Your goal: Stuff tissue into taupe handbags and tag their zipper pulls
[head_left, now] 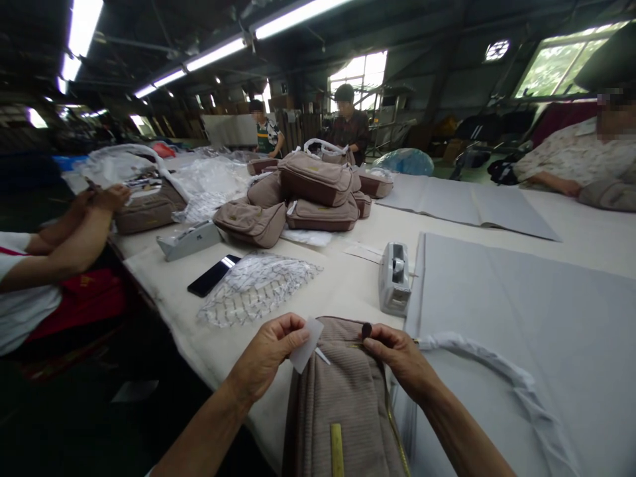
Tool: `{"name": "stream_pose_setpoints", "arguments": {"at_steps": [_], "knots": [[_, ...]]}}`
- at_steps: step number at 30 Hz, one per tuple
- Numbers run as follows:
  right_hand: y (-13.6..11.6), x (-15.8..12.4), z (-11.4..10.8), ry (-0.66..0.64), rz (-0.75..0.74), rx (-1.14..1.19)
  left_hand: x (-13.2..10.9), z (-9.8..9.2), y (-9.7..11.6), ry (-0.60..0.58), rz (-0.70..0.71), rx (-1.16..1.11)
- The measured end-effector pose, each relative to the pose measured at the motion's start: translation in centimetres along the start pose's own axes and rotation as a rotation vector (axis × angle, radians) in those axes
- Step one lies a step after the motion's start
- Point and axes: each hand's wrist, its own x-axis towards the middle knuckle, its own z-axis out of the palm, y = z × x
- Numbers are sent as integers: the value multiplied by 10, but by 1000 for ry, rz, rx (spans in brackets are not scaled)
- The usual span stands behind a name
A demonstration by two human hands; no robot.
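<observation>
Under strip lights [213, 53] in a dim workshop, at a cream-covered desk [348, 285], pinches a small white slip [305, 348] between thumb and fingers of the left hand [273, 348], close above the left edge of a ribbed taupe bag [342, 391]. Grips a dark, round piece [366, 330] between thumb and fingertips of the right hand [397, 354], at the bag's far right corner, beside a short length of gold zip [355, 346]. Has the bag between and below both hands, with a gold strip [337, 447] nearer than either hand. To the right of the right hand, a white-wrapped strap [507, 368] curving over grey sheets [546, 291]; just beyond that hand, a grey tape dispenser [395, 281]. Beyond the left hand, clear patterned plastic [253, 291] overlapping a black phone [211, 278]; farther off, beyond both hands, a pile of similar bags [318, 179]. Well to the left of the left hand, a co-worker's hands [113, 197] above another bag [149, 215].
</observation>
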Motion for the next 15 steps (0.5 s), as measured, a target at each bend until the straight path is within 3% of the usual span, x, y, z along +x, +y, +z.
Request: {"name": "stream_pose_setpoints", "arguments": {"at_steps": [4, 10, 15], "knots": [[-1, 0, 5, 34, -126, -86, -2, 6, 4, -84, 4, 187], [-3, 3, 12, -4, -319, -262, -1, 3, 11, -111, 374, 774], [-5, 3, 13, -16, -383, -328, -2, -1, 9, -141, 457, 904]]}}
